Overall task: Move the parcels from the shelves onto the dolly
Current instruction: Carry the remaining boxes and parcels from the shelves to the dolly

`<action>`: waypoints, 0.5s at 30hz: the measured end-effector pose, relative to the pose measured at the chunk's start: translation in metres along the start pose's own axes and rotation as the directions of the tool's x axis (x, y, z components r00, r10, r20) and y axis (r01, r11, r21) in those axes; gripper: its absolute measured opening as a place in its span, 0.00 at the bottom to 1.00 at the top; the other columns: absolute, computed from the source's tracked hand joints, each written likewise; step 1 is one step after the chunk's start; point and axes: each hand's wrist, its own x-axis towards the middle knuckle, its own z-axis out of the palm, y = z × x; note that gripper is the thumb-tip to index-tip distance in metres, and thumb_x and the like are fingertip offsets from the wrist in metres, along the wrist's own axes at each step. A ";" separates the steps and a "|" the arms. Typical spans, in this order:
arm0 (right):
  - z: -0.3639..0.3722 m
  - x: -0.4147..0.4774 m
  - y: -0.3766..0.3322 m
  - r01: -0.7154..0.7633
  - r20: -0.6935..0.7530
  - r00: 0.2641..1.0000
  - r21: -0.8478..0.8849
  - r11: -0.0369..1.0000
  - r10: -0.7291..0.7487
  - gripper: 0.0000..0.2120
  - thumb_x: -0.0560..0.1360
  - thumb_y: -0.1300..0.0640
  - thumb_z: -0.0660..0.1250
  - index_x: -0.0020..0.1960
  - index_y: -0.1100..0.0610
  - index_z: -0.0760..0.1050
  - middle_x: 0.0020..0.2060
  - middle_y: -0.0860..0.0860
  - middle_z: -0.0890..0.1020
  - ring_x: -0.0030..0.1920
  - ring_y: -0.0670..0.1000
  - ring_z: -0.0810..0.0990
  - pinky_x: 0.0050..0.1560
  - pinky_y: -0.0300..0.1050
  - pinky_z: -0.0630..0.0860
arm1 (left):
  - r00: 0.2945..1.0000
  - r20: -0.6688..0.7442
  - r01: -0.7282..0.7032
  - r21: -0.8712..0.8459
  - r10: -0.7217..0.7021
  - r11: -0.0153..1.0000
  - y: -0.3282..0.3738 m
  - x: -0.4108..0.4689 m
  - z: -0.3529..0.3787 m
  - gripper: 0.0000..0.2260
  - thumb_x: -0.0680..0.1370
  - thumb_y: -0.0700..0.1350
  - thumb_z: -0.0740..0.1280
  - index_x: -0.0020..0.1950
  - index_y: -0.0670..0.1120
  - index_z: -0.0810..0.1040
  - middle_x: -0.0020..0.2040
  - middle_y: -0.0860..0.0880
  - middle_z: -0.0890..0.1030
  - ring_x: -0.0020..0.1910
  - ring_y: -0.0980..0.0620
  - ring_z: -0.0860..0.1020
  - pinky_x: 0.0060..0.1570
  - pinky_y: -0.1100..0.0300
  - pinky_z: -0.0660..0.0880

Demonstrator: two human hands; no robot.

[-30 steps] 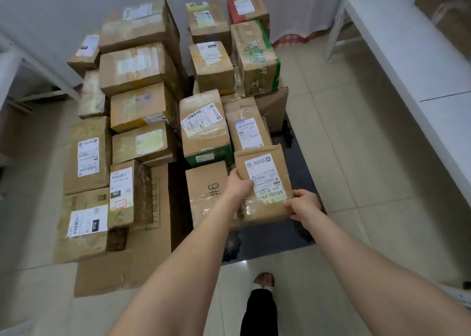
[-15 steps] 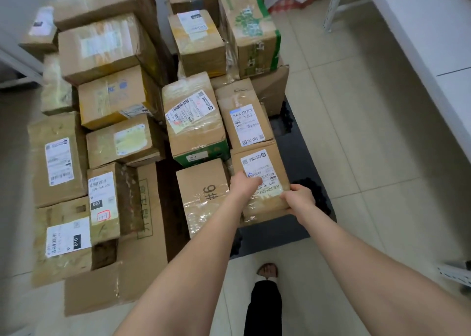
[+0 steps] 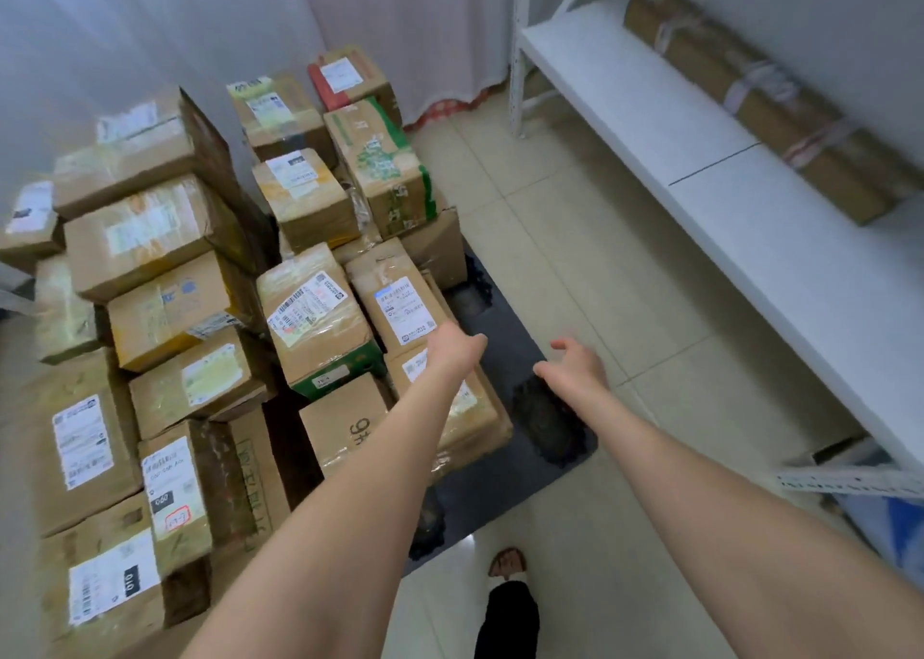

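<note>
My left hand and right hand hung empty, fingers loosely apart. The parcel lay on the dolly.

Dark dolly stacked with taped cardboard parcels.

Pale tiled floor, plain grey walls, a pinkish curtain in the corner, white metal shelving along the right.
</note>
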 end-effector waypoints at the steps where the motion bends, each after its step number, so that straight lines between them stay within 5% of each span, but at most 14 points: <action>1: -0.018 -0.008 0.001 0.002 -0.032 0.999 0.006 1.000 -0.002 0.24 0.74 0.56 0.69 0.69 0.54 0.70 0.65 0.57 0.74 0.62 0.57 0.75 0.59 0.45 0.72 | 1.000 0.005 -0.031 0.024 0.030 0.999 0.013 -0.013 0.004 0.22 0.77 0.42 0.62 0.71 0.40 0.65 0.64 0.42 0.71 0.58 0.43 0.74 0.51 0.55 0.74; 9: -0.176 -0.109 0.065 0.050 -0.272 0.962 0.131 0.990 -0.013 0.25 0.73 0.58 0.68 0.69 0.52 0.71 0.67 0.56 0.72 0.63 0.55 0.74 0.54 0.41 0.70 | 0.947 0.125 -0.311 0.122 0.296 0.943 0.103 -0.163 0.073 0.27 0.79 0.43 0.63 0.76 0.41 0.59 0.71 0.41 0.68 0.66 0.43 0.71 0.60 0.54 0.70; 15: -0.291 -0.223 0.165 0.084 -0.456 0.889 0.233 0.969 0.032 0.22 0.73 0.56 0.68 0.67 0.54 0.73 0.66 0.53 0.74 0.63 0.54 0.75 0.58 0.42 0.71 | 0.818 0.266 -0.564 0.200 0.510 0.801 0.142 -0.310 0.165 0.24 0.77 0.42 0.64 0.73 0.39 0.65 0.70 0.41 0.69 0.68 0.42 0.68 0.66 0.54 0.67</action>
